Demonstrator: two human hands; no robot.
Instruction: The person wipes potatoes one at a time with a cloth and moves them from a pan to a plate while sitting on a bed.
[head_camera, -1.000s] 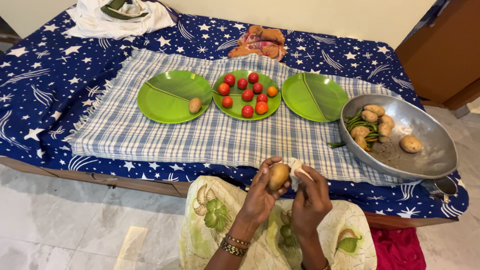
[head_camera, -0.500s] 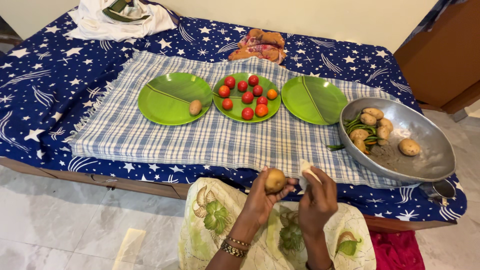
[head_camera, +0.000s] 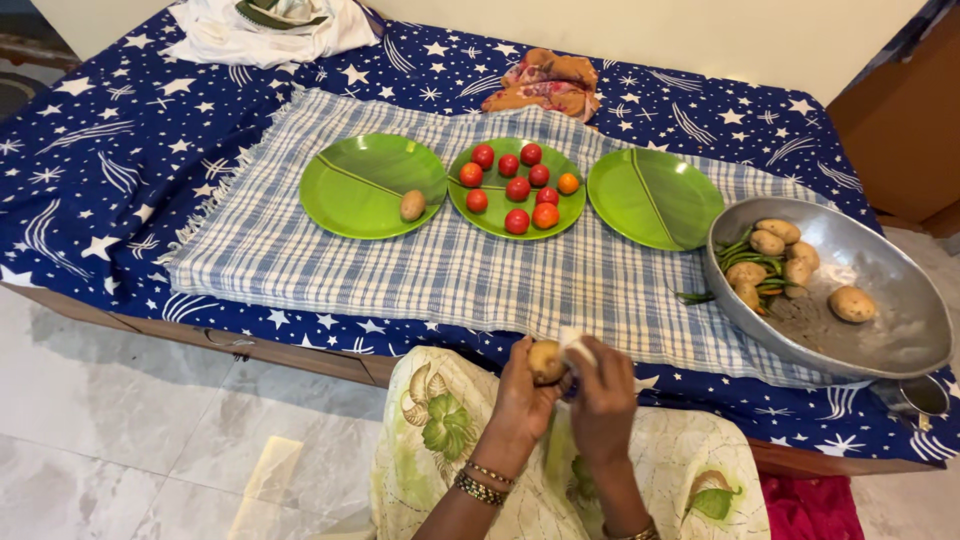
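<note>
My left hand (head_camera: 522, 393) grips a brown potato (head_camera: 545, 360) above my lap. My right hand (head_camera: 603, 392) holds a small white cloth (head_camera: 575, 345) pressed against that potato. Ahead, on a checked cloth (head_camera: 420, 265), lie three green plates. The left plate (head_camera: 360, 190) carries one potato (head_camera: 412, 205). The middle plate (head_camera: 490, 215) holds several red tomatoes (head_camera: 517, 188). The right plate (head_camera: 655, 197) is bare. A large metal bowl (head_camera: 880, 330) at the right holds several potatoes (head_camera: 768, 242) and green chillies (head_camera: 738, 255).
A blue star-patterned sheet (head_camera: 110, 150) covers the bed. A white garment (head_camera: 270, 25) lies at the far left, an orange patterned cloth (head_camera: 545, 82) at the far middle. A small metal cup (head_camera: 920, 397) sits by the bowl. A wooden door (head_camera: 905, 110) stands at right; tiled floor (head_camera: 120, 430) lies below.
My hands have come together and dropped lower; the white cloth now presses on the potato. The view has shifted, so the plates appear further right.
</note>
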